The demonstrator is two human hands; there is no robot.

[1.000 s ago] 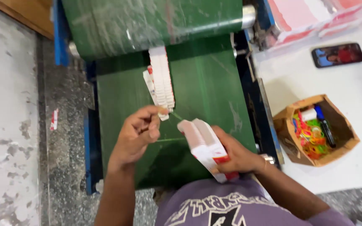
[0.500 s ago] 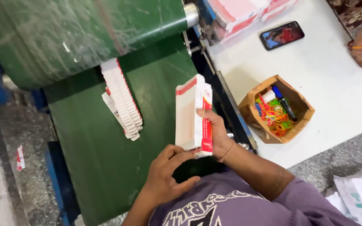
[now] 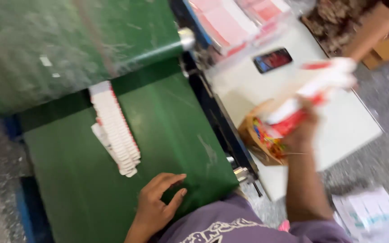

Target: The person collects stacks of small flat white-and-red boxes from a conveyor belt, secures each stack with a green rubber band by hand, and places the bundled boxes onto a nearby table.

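My right hand (image 3: pixel 303 128) is raised over the white table, gripping a stack of flat white-and-red cartons (image 3: pixel 318 90), blurred by motion. My left hand (image 3: pixel 157 203) rests empty on the green conveyor belt (image 3: pixel 181 135) near its front edge, fingers spread. A fanned row of white-and-red flat cartons (image 3: pixel 115 128) lies on the belt, up and to the left of that hand.
A small brown cardboard box (image 3: pixel 248 135) with colourful bands sits on the white table (image 3: pixel 356 121) beneath my right hand. A phone (image 3: pixel 273 60) lies farther back. Pink-and-white stacks (image 3: pixel 230 22) sit at the table's far end. Papers (image 3: pixel 370 213) lie on the floor at right.
My right hand has swung the carton stack from over the belt rightwards above the table. My left hand let go of the stack and dropped onto the belt.
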